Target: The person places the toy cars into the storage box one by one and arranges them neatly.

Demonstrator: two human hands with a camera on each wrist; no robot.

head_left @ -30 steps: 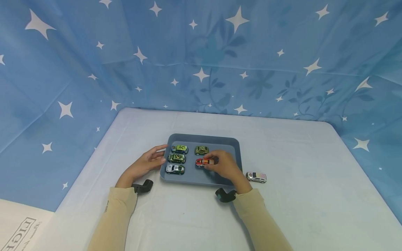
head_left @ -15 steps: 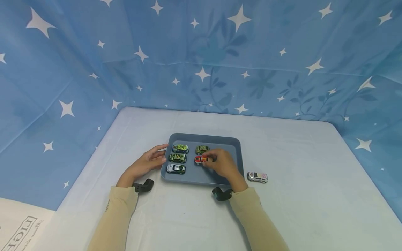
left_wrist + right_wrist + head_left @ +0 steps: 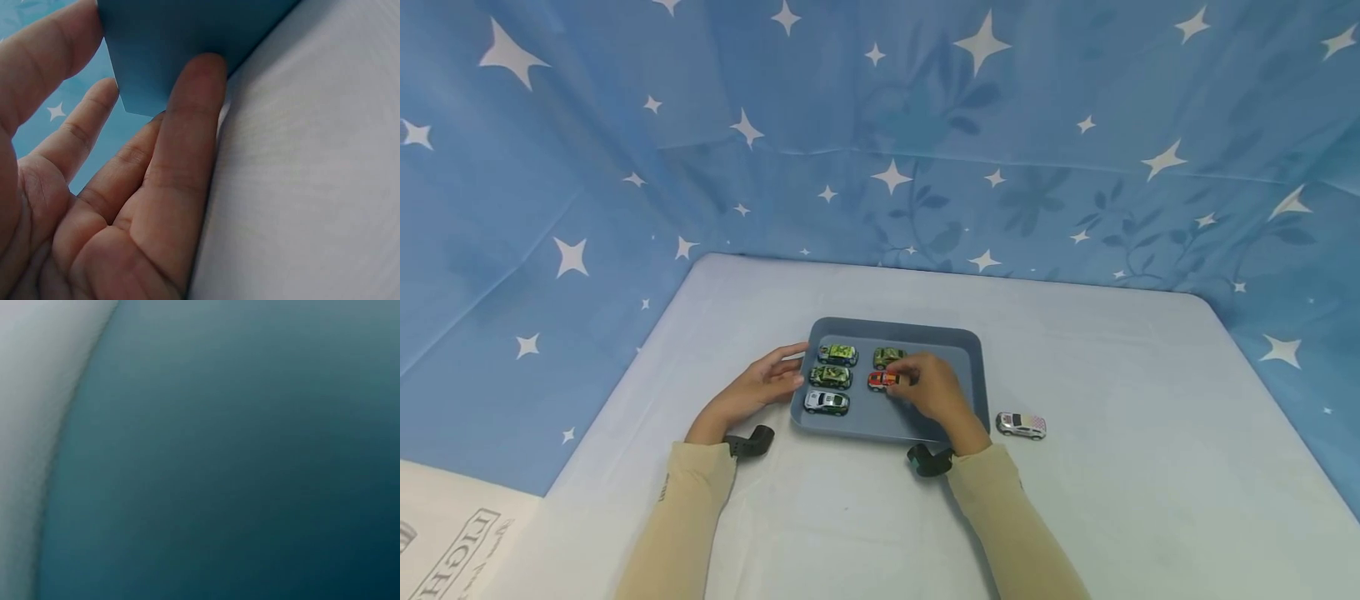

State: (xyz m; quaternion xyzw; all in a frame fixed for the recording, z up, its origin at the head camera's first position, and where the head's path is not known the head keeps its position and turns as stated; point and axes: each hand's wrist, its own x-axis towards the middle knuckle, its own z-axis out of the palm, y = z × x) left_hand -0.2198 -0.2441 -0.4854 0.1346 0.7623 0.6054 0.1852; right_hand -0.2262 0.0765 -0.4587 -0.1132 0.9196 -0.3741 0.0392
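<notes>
A blue-grey tray (image 3: 880, 428) bears several small toy cars. My right hand (image 3: 934, 390) reaches over it and pinches the red and orange toy car (image 3: 881, 381) between thumb and fingers, just in front of a camouflage toy car (image 3: 889, 357). On the tray's left side stand a yellow-green toy car (image 3: 838, 355), a green camouflage one (image 3: 831, 377) and a silver one (image 3: 826, 403), one behind another. My left hand (image 3: 763, 389) touches the tray's left wall with extended fingers; its wrist view shows fingertips against the outer wall (image 3: 162, 37). In the right wrist view only blurred tray surface (image 3: 219, 456) shows.
A silver and pink toy car (image 3: 1021, 425) stands on the white-covered table (image 3: 1112, 500), right of the tray. A blue curtain with white stars (image 3: 880, 100) hangs behind and at the left. Printed cloth (image 3: 452, 533) shows at the lower left.
My right hand has shifted the red toy car slightly left and back, closer behind it to the camouflage car. My left hand stays at the tray's wall. The whole view has drifted slightly.
</notes>
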